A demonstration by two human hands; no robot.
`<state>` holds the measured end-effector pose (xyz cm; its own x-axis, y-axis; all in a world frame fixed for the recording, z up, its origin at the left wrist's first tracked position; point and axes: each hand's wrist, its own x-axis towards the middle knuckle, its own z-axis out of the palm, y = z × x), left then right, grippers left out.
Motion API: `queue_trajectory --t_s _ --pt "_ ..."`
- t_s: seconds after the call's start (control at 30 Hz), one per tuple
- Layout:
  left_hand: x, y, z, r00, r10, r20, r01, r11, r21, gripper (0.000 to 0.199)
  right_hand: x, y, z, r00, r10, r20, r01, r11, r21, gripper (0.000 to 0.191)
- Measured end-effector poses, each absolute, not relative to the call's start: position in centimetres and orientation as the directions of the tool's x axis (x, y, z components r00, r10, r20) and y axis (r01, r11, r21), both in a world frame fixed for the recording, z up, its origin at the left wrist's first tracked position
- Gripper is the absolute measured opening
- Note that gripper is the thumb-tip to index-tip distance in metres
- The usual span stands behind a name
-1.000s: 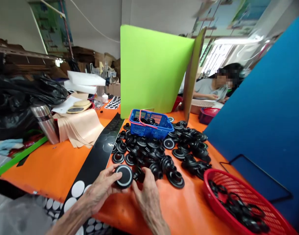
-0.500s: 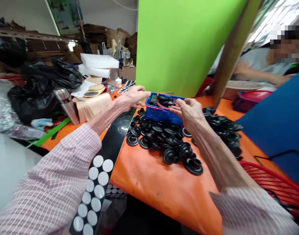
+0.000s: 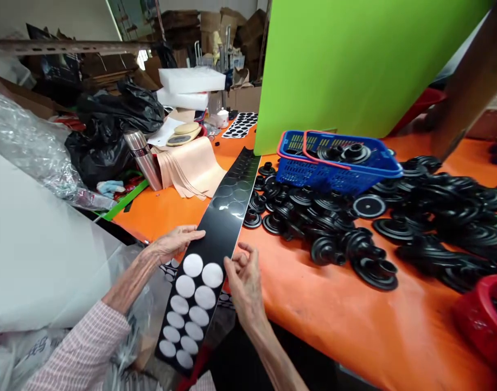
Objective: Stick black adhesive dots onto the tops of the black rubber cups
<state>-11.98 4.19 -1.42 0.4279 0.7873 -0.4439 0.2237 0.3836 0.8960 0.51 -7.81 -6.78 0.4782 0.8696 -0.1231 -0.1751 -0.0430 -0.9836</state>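
Right, my left hand (image 3: pixel 177 243) lies flat, fingers together, tips against the left edge of the black strip (image 3: pixel 228 217) of white discs (image 3: pixel 192 265). My right hand (image 3: pixel 244 288) sits at the opposite edge, fingers loosely parted; whether it's pinching, I can't tell. The strip runs down the orange table cover (image 3: pixel 313 320) and overhangs the near edge. That overhang's the danger: let my fingers slacken and its own weight could drag it off the table. And careless swing of my right wrist could knock the black rubber mouldings (image 3: pixel 317 217), heaped just to the right, in front of the blue plastic basket (image 3: pixel 313 176), sending them rolling.
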Motion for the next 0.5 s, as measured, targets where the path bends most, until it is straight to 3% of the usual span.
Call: queue_trajectory --t_s 0.1,0.23,0.3,0.37,0.43,0.5 --pt "-11.4 4.7 -1.1 0.496 0.764 -0.413 0.071 0.439 0.896 0.027 -2.4 -10.2 -7.7 0.495 0.854 -0.162 -0.291 -0.013 -0.957 0.040" --pt "-11.5 4.8 -1.0 0.467 0.791 -0.396 0.040 0.428 0.903 0.027 -5.4 -12.5 -9.3 0.501 0.845 -0.189 -0.306 -0.031 -0.951 0.032" --pt "-11.8 4.4 -0.9 0.400 0.833 -0.383 0.051 0.397 0.916 0.026 -5.2 -12.7 -9.3 0.514 0.851 -0.109 -0.132 -0.046 -0.990 0.026" --pt "-12.1 3.8 -0.9 0.360 0.856 -0.371 0.080 0.368 0.926 0.027 -3.9 -12.1 -8.6 0.586 0.804 0.097 0.178 -0.011 -0.984 0.024" --pt "-12.2 3.3 -1.0 0.370 0.857 -0.359 0.096 0.349 0.932 0.029 -2.1 -10.8 -7.5 0.591 0.726 0.353 0.472 0.044 -0.881 0.026" --pt "-12.2 2.8 -1.2 0.423 0.837 -0.347 0.069 0.352 0.934 0.028 -0.7 -9.2 -6.7 0.499 0.708 0.499 0.624 0.106 -0.774 0.030"
